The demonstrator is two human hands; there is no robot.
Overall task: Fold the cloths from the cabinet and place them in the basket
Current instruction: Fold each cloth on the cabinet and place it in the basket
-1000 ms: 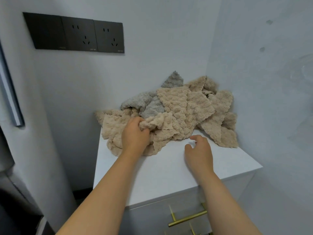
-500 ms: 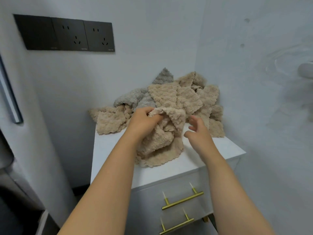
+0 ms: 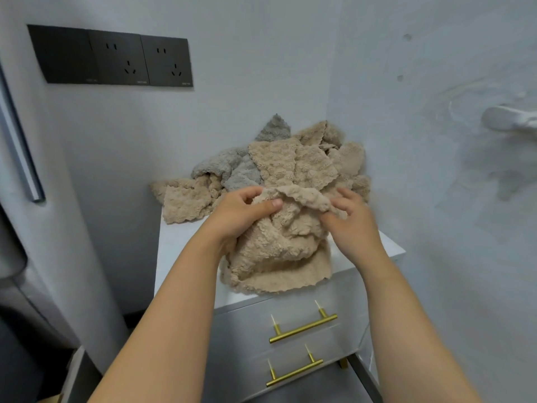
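White cabinet top [image 3: 186, 257] mid-frame; cloth pile [image 3: 290, 161] heaped at 12 o'clock in the corner. Beige cloth [image 3: 279, 251] bunched just fwd of pile, hem draped on the top. Pinched at upper edge by left hand [image 3: 241, 216] at 9 and right hand [image 3: 351, 225] at 3. Edge lying 9-to-3, equally near both. No basket in view.
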